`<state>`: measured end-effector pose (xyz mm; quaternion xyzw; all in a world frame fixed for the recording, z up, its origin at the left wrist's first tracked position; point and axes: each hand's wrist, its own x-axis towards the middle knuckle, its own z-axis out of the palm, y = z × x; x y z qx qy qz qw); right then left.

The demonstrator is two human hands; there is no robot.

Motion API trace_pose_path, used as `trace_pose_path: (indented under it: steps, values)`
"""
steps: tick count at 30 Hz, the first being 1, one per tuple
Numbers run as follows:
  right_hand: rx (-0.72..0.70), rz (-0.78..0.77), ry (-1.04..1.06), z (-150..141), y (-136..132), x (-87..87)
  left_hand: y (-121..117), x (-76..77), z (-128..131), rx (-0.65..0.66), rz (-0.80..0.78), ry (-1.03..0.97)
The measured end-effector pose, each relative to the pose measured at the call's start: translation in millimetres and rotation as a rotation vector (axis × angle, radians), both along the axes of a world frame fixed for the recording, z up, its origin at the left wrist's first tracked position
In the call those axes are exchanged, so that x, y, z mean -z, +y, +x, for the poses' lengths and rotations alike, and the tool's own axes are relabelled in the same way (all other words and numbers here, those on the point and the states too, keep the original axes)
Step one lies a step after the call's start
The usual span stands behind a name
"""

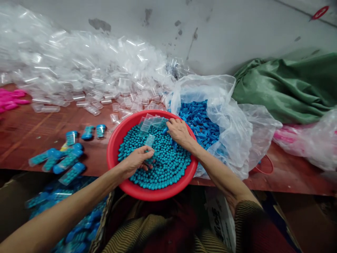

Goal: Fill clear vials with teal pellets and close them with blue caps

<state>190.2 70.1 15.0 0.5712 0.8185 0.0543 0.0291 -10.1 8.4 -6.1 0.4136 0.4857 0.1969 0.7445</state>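
Two hands (180,133), one red basin (158,194), many teal beads (168,168)

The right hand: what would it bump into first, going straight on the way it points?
Probably the clear plastic containers on the teal beads, near the far rim of the red basin, though the height of the right hand is unclear.

Our left hand (137,159) pinches near the frame's centre; our right hand (180,133), curled palm down, sits higher and farther right.
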Motion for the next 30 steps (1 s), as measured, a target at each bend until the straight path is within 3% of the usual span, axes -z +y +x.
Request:
trace_pose_path:
  steps: [3,5,8,10,13,17,19,22,26,28,30]
  values:
    - [0.014,-0.034,-0.001,-5,11,14.6,-1,-0.7,0,-0.015,0.002,0.016]
    - [-0.088,-0.125,0.064,-3,9,20.2,-1,-1.7,0,-0.04,0.006,0.009]
    - [-0.253,-0.21,0.25,8,-2,18.6,1,-3.1,0,-0.114,0.009,-0.018]
    - [-0.29,-0.217,0.378,17,-10,12.0,2,-3.6,0,-0.154,0.009,-0.029]
    - [-0.133,-0.166,0.403,21,-19,-0.8,3,-3.4,0,-0.16,-0.004,-0.052]
    - [0.172,-0.14,0.108,0,-23,-8.3,3,-2.4,0,-0.156,0.005,-0.072]
    - [0.187,-0.17,0.002,-17,-24,-3.5,2,-2.2,-1,-0.161,0.017,-0.076]
    - [0.101,-0.257,-0.026,-31,-27,9.0,0,-2.2,-2,-0.172,0.025,-0.082]
    - [0.061,-0.32,0.006,-14,-27,15.3,0,-1.7,-3,-0.167,0.037,-0.107]
    - [0.095,-0.284,0.154,-2,-27,12.8,0,-1.8,-3,-0.153,0.048,-0.123]
    - [0.084,-0.273,0.452,2,-31,9.5,-1,-2.5,-2,-0.139,0.079,-0.129]
